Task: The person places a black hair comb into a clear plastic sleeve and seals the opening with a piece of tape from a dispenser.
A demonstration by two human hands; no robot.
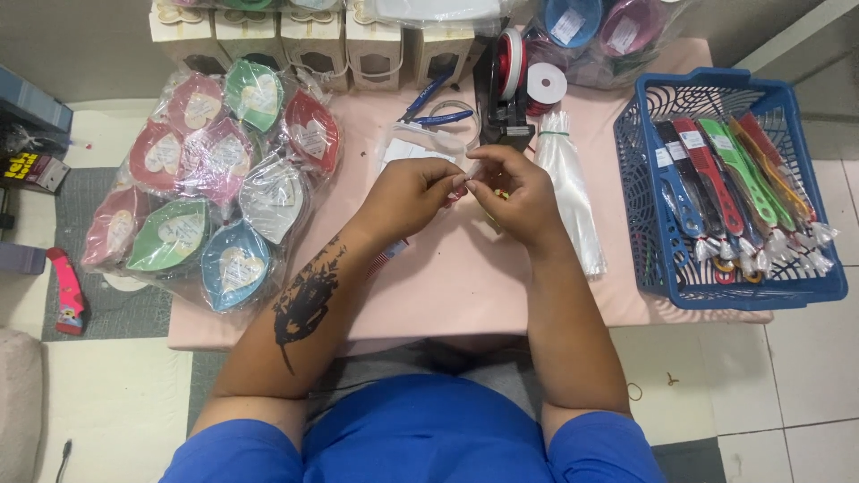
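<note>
So going left to right on our little pink table: over on the left we've got a heap of leaf-shaped dishes in red, green, blue and silver, each bagged in clear plastic and piled against each other. Our left hand comes in next, fingers pinched narrow on a small whitish piece right where the two hands meet. That piece is tiny and mostly hidden, so we can't really say what it is or which way its long axis runs. The main thing is that it sits between the two sets of fingertips, just above the table, with both hands equally near and touching at the tips. Our right hand is curled in tight too, and there's a bit of yellow and red showing at its fingers, too small to name. Behind the hands sit blue-handled pliers and a black tape dispenser with a red roll and a white ribbon spool. Just right of the right hand lies a bundle of clear plastic sleeves, long axis running away from us. Far right, well apart, is a blue basket of packed colourful handled tools.
</note>
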